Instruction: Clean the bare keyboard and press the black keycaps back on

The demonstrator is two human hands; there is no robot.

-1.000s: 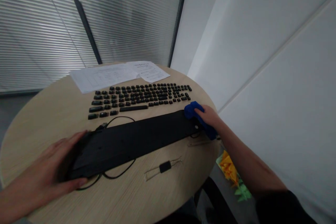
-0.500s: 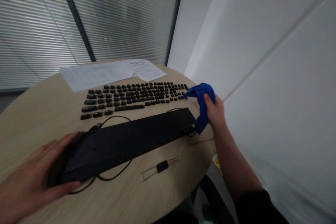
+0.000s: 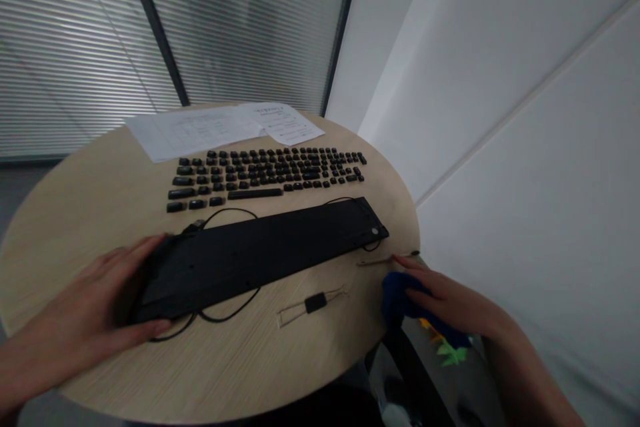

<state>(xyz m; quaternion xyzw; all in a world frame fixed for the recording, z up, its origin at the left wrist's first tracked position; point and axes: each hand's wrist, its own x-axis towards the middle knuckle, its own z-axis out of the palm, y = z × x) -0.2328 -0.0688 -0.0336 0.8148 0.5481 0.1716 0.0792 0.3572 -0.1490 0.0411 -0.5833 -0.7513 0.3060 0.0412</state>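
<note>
My left hand (image 3: pixel 95 313) is wrapped around the left end of a black keyboard body (image 3: pixel 260 250), fingers behind and thumb along the near edge. The body shows a smooth dark face with no keys on it, and its cable (image 3: pixel 230 318) loops out beneath. At the table's right edge my right hand (image 3: pixel 445 297) is closed on a crumpled blue cloth (image 3: pixel 400 297), part of which hangs over the edge. Just past the fingertips lies a thin stick-like tool (image 3: pixel 375 261). A wire keycap puller (image 3: pixel 315 303) with a dark middle rests in front of the keyboard body.
Behind the body, black keycaps (image 3: pixel 255 193) are laid out in keyboard order on the round wooden table (image 3: pixel 90 180). Printed papers (image 3: pixel 200 133) lie at the back. A white wall (image 3: pixel 525 113) stands close on the right. Below the edge are green and orange items (image 3: pixel 450 352).
My right hand has moved the blue cloth down and toward me, from the keyboard body's right end to the table edge. My left hand keeps its hold. The view has shifted slightly.
</note>
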